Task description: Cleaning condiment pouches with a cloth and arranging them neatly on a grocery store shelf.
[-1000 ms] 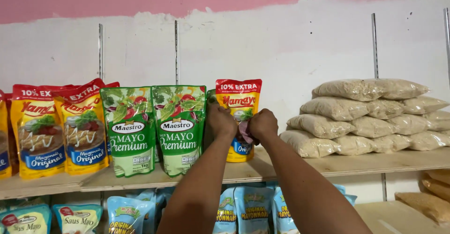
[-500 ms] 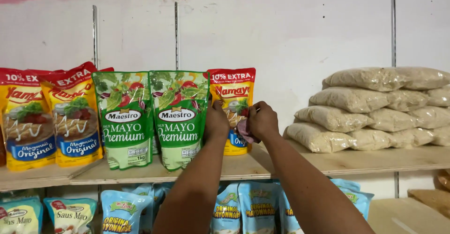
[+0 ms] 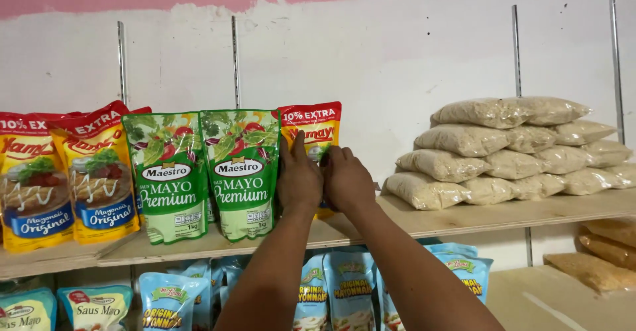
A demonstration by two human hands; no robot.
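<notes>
The red-and-yellow sauce pouch (image 3: 317, 129) is stood upright on the wooden shelf (image 3: 464, 215), pressed flat between the left hand (image 3: 299, 180) and right hand (image 3: 346, 182), fingers laid together. Probably squishy, slick and bottom-heavy, so best gripped by the side seams just outside the fingers.

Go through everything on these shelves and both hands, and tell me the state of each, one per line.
Yellow pouch with red top: upright on the shelf, both hands on it.
Left hand: flat against the pouch front.
Right hand: pressed on the pouch beside the left.
Two green pouches: upright, side by side.
Clear grain bags: lying flat, stacked.
Wooden shelf: stocked.
Blue pouches: standing on the lower shelf.
</notes>
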